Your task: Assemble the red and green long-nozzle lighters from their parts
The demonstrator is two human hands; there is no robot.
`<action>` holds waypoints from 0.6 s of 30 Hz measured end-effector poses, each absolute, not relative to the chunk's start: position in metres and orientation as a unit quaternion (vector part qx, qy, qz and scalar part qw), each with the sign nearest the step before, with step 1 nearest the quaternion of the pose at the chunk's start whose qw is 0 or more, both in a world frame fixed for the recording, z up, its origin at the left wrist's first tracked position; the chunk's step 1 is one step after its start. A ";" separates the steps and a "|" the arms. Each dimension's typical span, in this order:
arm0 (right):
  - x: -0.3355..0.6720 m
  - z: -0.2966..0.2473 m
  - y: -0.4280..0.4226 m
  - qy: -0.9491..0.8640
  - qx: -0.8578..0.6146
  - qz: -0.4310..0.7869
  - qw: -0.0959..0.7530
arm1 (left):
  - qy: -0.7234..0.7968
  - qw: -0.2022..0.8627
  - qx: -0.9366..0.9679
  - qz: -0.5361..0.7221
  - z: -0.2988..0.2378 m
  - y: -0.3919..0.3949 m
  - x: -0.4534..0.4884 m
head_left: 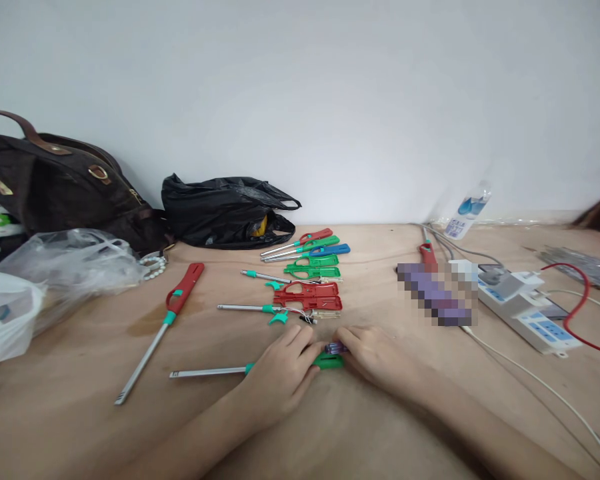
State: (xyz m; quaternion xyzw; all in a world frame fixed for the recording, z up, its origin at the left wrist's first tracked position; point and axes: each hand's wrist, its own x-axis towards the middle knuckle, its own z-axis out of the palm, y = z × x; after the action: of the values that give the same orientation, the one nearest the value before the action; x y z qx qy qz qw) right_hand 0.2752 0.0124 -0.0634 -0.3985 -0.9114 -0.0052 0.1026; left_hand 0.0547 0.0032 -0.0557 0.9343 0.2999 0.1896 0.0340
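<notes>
**Both hands on a green lighter at a plywood bench**

A pale plywood tabletop [380,427] runs back to a plain white wall [330,100]. Nearest the camera, the left hand [280,373] lies curled over the green plastic handle of a long-nozzle lighter [325,362], whose thin metal tube sticks out to the left across the wood. The right hand [375,357] meets it from the other side, fingertips pinched narrow on a small clear-and-purple part [336,347] at the top of the handle. Both hands rest on the table, touching the lighter.

To the left lies a complete red-handled lighter with a teal collar and a long silver tube [165,327], set diagonally. Just beyond the hands are 2 open red handle shells [310,297] with loose tubes and teal triggers beside them, then green handle shells [314,265], then a fan of finished lighters in red, green and blue [310,245].

To the right, a white power strip [525,307] with plugs and a red wire sits near a blurred patch. Further back stand a clear plastic water bottle [467,210], a black plastic bag [225,210] and a dark brown handbag [55,180], with clear plastic bags [55,267] in front of it at the left edge.
</notes>
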 end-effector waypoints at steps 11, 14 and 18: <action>0.273 -0.070 0.013 -0.913 -0.387 -0.057 0.113 | 0.300 0.037 0.936 0.182 -0.056 0.003 0.055; 0.271 -0.068 0.013 -0.912 -0.388 -0.075 0.112 | 0.305 0.040 0.935 0.177 -0.055 0.002 0.055; 0.270 -0.067 0.013 -0.913 -0.384 -0.080 0.109 | 0.306 0.038 0.934 0.181 -0.055 0.002 0.055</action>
State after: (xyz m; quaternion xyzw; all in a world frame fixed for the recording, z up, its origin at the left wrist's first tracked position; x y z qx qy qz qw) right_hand 0.2697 0.0129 -0.0669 -0.3841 -0.9133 -0.0797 0.1094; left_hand 0.0550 0.0022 -0.0549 0.9340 0.3055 0.1812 0.0380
